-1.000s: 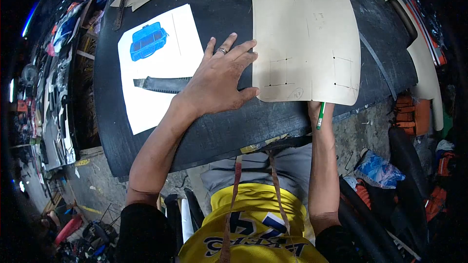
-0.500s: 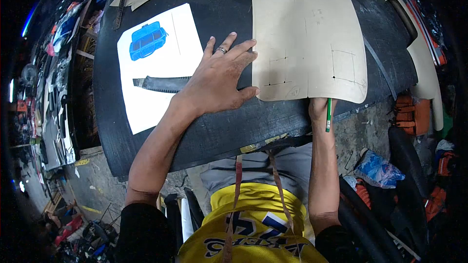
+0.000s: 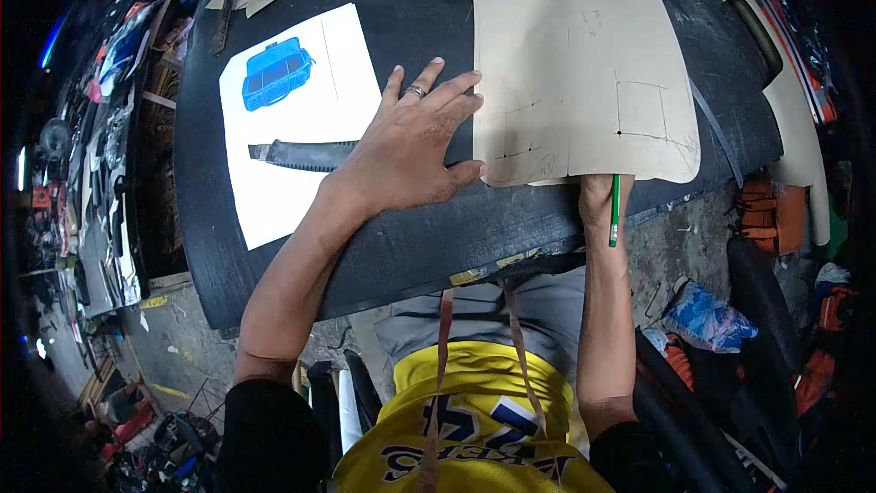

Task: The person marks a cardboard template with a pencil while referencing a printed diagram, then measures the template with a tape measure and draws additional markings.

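I place the left hand (image 3: 406,141) spread open at the left edge of the beige card (image 3: 584,55) on the surface (image 3: 411,251), apparently to steady it, while the right hand (image 3: 596,196), partly under the card with the green pencil (image 3: 615,215), has a grip I cannot tell.

Jersey (image 3: 470,383): bright yellow, at 6 o'clock, rumpled in folds across the waist
Number (image 3: 443,420): dark blue edged in white, upside-down, seemingly 24
Lettering (image 3: 411,468): dark blue, on the 6 o'clock side of the number, partly lost in folds
Sleeves (image 3: 274,429): black, at 7 and 5 o'clock, ending near the elbows
Forearms (image 3: 297,278): bare
Strips (image 3: 445,329): two, narrow, reddish-brown, hanging over the jersey
Legwear (image 3: 547,310): grey, creased, on the jersey's 12 o'clock side
Ring (image 3: 415,91): silver-coloured, on the left hand (image 3: 406,146)
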`<action>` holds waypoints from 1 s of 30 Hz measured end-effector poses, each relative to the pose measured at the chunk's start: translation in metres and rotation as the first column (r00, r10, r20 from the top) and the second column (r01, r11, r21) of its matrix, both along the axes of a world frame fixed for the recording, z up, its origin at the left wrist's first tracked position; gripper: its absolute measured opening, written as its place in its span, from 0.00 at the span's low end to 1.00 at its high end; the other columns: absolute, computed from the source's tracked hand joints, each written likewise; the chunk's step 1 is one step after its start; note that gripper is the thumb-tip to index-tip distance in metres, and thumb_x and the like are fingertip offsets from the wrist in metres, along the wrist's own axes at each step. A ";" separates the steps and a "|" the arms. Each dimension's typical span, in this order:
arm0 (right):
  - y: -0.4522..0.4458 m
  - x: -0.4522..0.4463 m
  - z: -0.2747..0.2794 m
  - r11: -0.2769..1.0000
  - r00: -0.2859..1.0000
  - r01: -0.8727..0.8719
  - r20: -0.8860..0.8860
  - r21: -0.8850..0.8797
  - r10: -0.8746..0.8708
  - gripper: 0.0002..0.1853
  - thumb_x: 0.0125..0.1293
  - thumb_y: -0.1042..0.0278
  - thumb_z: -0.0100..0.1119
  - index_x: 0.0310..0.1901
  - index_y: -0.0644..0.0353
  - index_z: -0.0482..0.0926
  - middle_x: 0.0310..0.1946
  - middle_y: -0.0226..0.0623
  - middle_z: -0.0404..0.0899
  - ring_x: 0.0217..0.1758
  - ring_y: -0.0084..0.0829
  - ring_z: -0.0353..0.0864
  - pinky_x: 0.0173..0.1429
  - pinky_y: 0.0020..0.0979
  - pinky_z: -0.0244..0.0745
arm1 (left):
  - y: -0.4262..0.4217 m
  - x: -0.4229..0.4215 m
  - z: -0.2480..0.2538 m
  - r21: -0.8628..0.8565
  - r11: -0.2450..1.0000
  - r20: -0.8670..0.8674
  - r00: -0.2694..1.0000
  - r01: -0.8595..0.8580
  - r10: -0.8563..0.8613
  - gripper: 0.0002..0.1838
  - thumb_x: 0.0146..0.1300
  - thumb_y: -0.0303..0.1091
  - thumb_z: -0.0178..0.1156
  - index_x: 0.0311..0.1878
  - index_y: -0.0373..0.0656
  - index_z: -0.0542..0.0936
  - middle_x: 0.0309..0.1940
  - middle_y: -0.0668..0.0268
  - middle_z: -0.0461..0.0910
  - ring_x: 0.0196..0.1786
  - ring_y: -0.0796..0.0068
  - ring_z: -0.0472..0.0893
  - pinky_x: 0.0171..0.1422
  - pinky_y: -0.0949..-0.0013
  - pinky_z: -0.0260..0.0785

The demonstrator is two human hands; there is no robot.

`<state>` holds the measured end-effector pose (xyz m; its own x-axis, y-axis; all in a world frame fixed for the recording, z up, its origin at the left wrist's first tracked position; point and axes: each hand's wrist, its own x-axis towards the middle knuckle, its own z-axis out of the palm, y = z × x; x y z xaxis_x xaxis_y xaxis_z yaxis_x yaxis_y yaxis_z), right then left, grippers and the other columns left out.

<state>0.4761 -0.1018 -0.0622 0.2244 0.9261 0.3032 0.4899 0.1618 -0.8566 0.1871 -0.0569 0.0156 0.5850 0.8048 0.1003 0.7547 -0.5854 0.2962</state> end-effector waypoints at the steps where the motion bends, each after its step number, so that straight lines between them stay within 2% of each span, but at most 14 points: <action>1: 0.000 -0.001 0.000 1.000 1.000 0.000 0.000 0.000 0.000 0.32 0.77 0.44 0.63 0.65 0.69 0.80 0.61 0.48 0.84 0.65 0.44 0.82 0.68 0.44 0.75 | 0.000 0.000 0.001 -0.004 1.000 0.000 1.000 0.000 0.000 0.41 0.64 0.50 0.74 0.77 0.42 0.74 0.84 0.55 0.64 0.88 0.42 0.55 0.91 0.27 0.36; 4: 0.000 -0.004 -0.004 0.987 0.999 -0.001 -0.035 0.160 0.006 0.31 0.78 0.45 0.63 0.65 0.69 0.81 0.61 0.47 0.85 0.65 0.43 0.82 0.68 0.45 0.75 | 0.000 0.001 0.004 -0.012 1.000 0.001 1.000 0.002 -0.002 0.41 0.65 0.50 0.74 0.77 0.42 0.74 0.84 0.55 0.64 0.88 0.41 0.55 0.91 0.27 0.36; 9: 0.001 -0.002 -0.006 0.986 1.000 -0.007 0.003 0.167 0.006 0.31 0.78 0.45 0.62 0.65 0.69 0.81 0.60 0.48 0.85 0.64 0.44 0.83 0.67 0.45 0.76 | 0.000 0.001 0.004 -0.023 1.000 -0.006 1.000 -0.001 0.000 0.41 0.65 0.50 0.74 0.77 0.42 0.74 0.84 0.55 0.64 0.89 0.42 0.55 0.91 0.27 0.36; 17: 0.003 -0.005 -0.001 0.989 0.999 0.004 -0.047 0.150 0.003 0.32 0.79 0.43 0.60 0.65 0.69 0.80 0.60 0.47 0.84 0.64 0.42 0.82 0.67 0.45 0.75 | 0.000 0.001 0.004 -0.013 1.000 -0.022 1.000 -0.002 0.002 0.41 0.65 0.51 0.74 0.77 0.42 0.74 0.84 0.55 0.63 0.89 0.43 0.55 0.91 0.27 0.36; 20: 0.003 -0.003 -0.002 0.993 1.000 0.000 0.008 0.119 -0.001 0.33 0.80 0.43 0.60 0.65 0.70 0.80 0.61 0.46 0.84 0.65 0.41 0.81 0.68 0.45 0.75 | 0.000 0.002 0.005 -0.017 1.000 -0.031 0.999 -0.007 0.006 0.41 0.65 0.51 0.74 0.77 0.42 0.74 0.84 0.56 0.63 0.89 0.43 0.54 0.91 0.27 0.36; 30: 0.002 -0.001 -0.004 0.987 0.999 -0.034 -0.026 0.159 0.038 0.34 0.78 0.43 0.62 0.66 0.70 0.79 0.61 0.46 0.84 0.65 0.41 0.81 0.68 0.44 0.74 | 0.000 0.002 0.003 -0.019 1.000 -0.025 1.000 -0.012 0.011 0.41 0.65 0.51 0.73 0.77 0.42 0.75 0.85 0.56 0.63 0.89 0.44 0.54 0.91 0.28 0.35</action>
<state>0.4753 -0.0996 -0.0658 0.2026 0.8744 0.4409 0.4568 0.3139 -0.8324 0.1889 -0.0566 0.0187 0.5777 0.8132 0.0701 0.7688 -0.5710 0.2880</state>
